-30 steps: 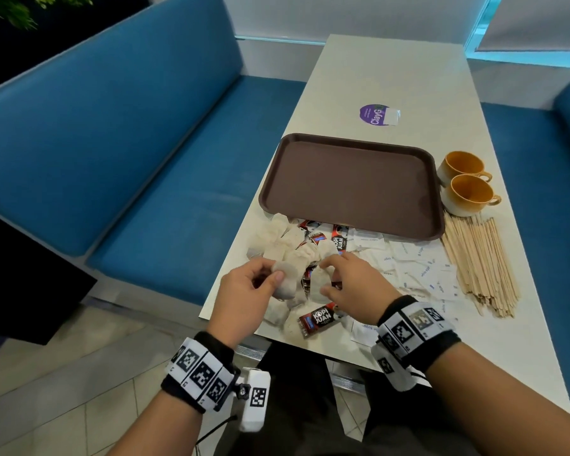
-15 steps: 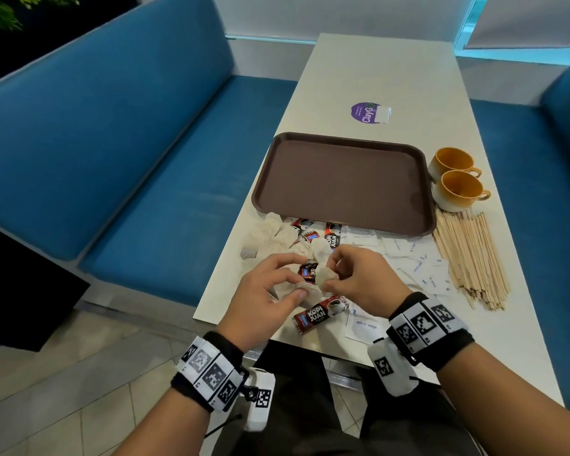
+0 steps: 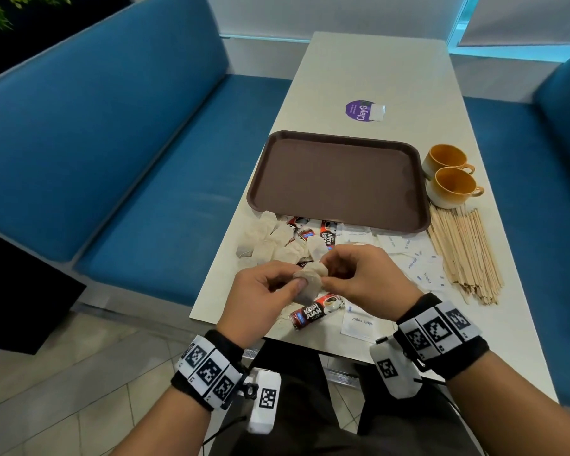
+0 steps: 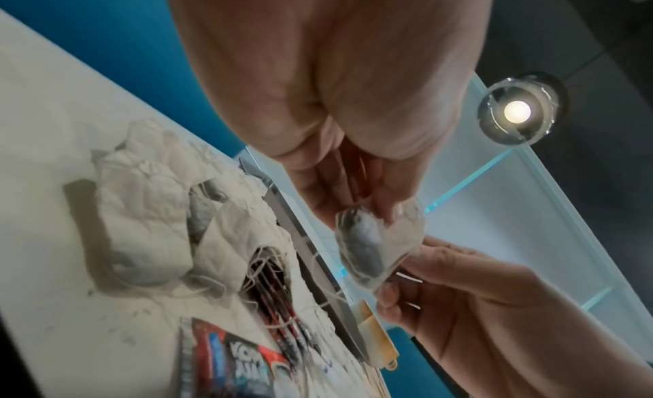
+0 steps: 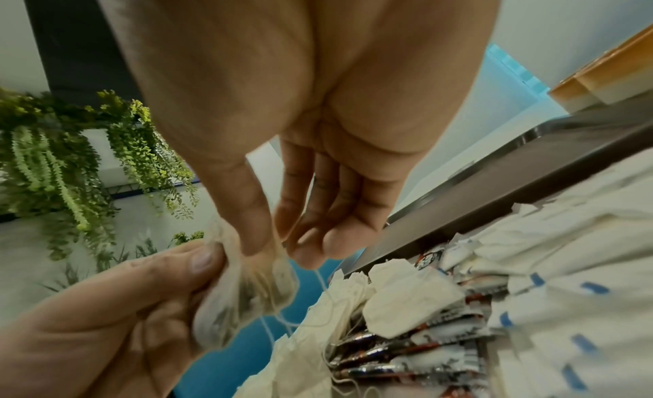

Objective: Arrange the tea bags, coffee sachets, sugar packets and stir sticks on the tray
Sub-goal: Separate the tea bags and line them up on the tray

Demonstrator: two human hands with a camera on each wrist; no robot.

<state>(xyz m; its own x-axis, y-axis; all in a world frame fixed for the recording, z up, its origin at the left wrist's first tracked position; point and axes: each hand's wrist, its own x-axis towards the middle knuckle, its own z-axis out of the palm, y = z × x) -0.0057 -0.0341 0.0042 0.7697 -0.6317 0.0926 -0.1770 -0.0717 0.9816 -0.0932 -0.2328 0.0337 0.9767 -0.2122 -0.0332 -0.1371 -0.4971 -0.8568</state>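
Both hands hold one tea bag just above the near table edge. My left hand pinches its left side between thumb and fingers, and my right hand pinches its right side. Beyond them lies a loose pile of tea bags mixed with red coffee sachets. One sachet lies below my hands. White sugar packets spread to the right. Wooden stir sticks lie at the far right. The brown tray holds nothing.
Two orange cups stand right of the tray, above the sticks. A purple sticker marks the far table. Blue benches flank the table on both sides. A lone sugar packet lies by the near edge.
My hands lifted one tea bag out of the pile and drew it toward me; both now pinch it together above the near sachet.
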